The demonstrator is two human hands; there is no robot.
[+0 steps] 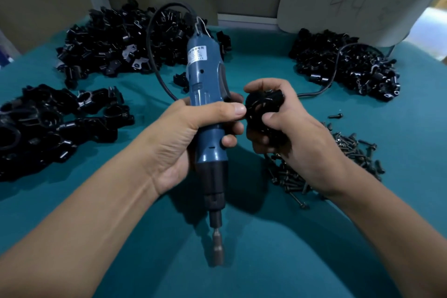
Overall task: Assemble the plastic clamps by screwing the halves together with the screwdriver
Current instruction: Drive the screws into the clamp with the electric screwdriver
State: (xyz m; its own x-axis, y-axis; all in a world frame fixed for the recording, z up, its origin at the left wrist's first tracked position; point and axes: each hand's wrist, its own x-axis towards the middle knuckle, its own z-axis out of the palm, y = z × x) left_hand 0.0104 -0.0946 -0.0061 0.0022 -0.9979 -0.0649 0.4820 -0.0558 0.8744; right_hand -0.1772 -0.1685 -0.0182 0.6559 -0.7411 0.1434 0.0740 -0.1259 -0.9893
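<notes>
While the left hand (183, 138) wraps its grip around the blue screwdriver (208, 113) (bit pointing down), the right hand (290, 133) clamps a black plastic clamp (263, 106) just right of the screwdriver, above the screws (348, 152) on the teal worktop (266, 249).

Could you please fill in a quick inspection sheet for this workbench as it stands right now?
Surface: green mat.
Job's things: blue screwdriver held upright, bit down; black clamp held; loose screws at right.
Clutter: heaps of black parts at far left, near left and far right.
Hands: left hand grips screwdriver; right hand grips clamp.
Cables: black cord loops from screwdriver.
Surroundings: cardboard sheet behind.
</notes>
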